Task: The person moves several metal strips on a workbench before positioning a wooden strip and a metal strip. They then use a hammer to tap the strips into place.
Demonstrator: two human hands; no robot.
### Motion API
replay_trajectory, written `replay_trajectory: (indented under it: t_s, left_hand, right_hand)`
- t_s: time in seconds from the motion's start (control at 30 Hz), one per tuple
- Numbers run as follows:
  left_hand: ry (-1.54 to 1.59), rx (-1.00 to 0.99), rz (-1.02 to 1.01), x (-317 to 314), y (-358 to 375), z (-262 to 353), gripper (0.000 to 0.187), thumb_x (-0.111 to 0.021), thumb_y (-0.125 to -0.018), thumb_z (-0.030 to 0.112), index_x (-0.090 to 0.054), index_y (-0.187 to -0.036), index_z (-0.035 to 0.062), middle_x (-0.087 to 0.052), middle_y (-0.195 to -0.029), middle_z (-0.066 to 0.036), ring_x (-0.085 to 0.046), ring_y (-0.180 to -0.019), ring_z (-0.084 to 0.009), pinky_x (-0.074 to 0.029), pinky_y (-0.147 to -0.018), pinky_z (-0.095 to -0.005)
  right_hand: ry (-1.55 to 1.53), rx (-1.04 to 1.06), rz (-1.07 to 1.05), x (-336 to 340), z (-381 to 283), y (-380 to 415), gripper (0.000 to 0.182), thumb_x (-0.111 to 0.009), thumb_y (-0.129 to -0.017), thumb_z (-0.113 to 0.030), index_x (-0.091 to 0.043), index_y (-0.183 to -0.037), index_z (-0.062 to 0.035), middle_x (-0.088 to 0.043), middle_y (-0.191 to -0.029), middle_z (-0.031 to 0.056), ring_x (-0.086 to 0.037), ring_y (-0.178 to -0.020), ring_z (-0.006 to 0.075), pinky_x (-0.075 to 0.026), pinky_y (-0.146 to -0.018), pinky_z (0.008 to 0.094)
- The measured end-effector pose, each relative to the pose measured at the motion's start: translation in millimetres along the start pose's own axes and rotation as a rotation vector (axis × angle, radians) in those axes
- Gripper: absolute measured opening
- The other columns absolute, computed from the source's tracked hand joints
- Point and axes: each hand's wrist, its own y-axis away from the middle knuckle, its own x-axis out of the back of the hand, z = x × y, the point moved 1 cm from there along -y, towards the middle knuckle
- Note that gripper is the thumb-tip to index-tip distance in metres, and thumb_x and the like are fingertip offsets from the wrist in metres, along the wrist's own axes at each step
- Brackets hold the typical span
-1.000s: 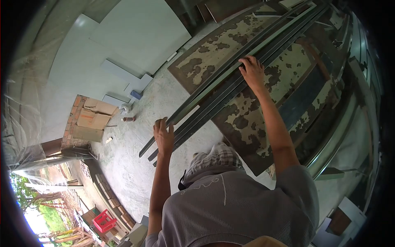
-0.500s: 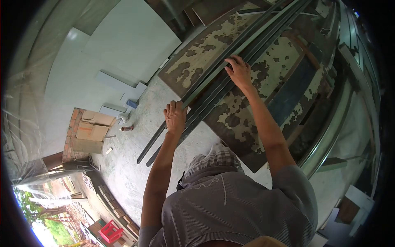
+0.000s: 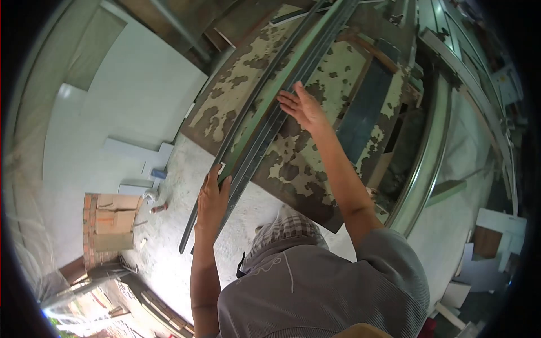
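Note:
Long dark strips [image 3: 257, 141] and a green strip [image 3: 264, 107] lie side by side across a table [image 3: 220, 121] with a patchy, peeling surface; their near ends jut past its edge. My left hand [image 3: 213, 197] grips the end of the green strip, thumb on one side and fingers on the other. Higher up, my right hand [image 3: 301, 107] is at the right side of the strips, its fingers apart and nothing held in it. Whether its fingertips touch the strips cannot be told.
Large pale panels [image 3: 129, 96] stand at the left. A cardboard box [image 3: 115, 219] and a small bottle [image 3: 159, 208] are on the floor. To the right runs a long shiny metal piece [image 3: 420, 174], with pale offcuts [image 3: 499, 236] beyond. A dark bluish panel [image 3: 366, 107] lies on the table.
The whole view has shifted, with the table and strips now further left. My right hand has opened its fingers and turned. My left hand now sits at the green strip's end.

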Motion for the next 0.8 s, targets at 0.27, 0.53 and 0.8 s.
replay_trajectory:
  t_s: [0.27,0.53,0.8]
  left_hand:
    - [-0.092,0.179,-0.192,17,-12,3,0.026,-0.052,-0.09,0.025,-0.055,-0.101,0.0013,-0.061,-0.087,-0.021,-0.058,-0.081,-0.0395,-0.044,-0.07,-0.0439]
    - [-0.092,0.216,-0.175,46,15,8,0.026,-0.052,-0.09,0.025,-0.057,-0.097,0.0004,-0.061,-0.086,-0.021,-0.057,-0.081,-0.0392,-0.043,-0.071,-0.0431]
    - [-0.052,0.342,-0.224,53,65,0,0.025,-0.055,-0.088,0.022,-0.058,-0.1,-0.0003,-0.06,-0.082,-0.022,-0.057,-0.074,-0.0397,-0.044,-0.066,-0.0427]
  right_hand:
    - [-0.166,-0.081,-0.153,-29,2,-24,0.058,-0.063,-0.081,-0.047,-0.046,-0.117,-0.0054,-0.054,-0.114,0.0185,-0.055,-0.105,0.0264,-0.046,-0.094,0.0402]
    - [-0.121,-0.072,-0.157,-59,-2,2,0.043,-0.059,-0.086,-0.042,-0.049,-0.107,-0.0059,-0.061,-0.102,0.0167,-0.061,-0.097,0.0256,-0.05,-0.087,0.0393]
    - [-0.101,-0.166,-0.111,-61,17,33,0.035,-0.057,-0.089,-0.037,-0.049,-0.11,-0.0109,-0.062,-0.099,0.0133,-0.063,-0.094,0.0245,-0.053,-0.081,0.0373]
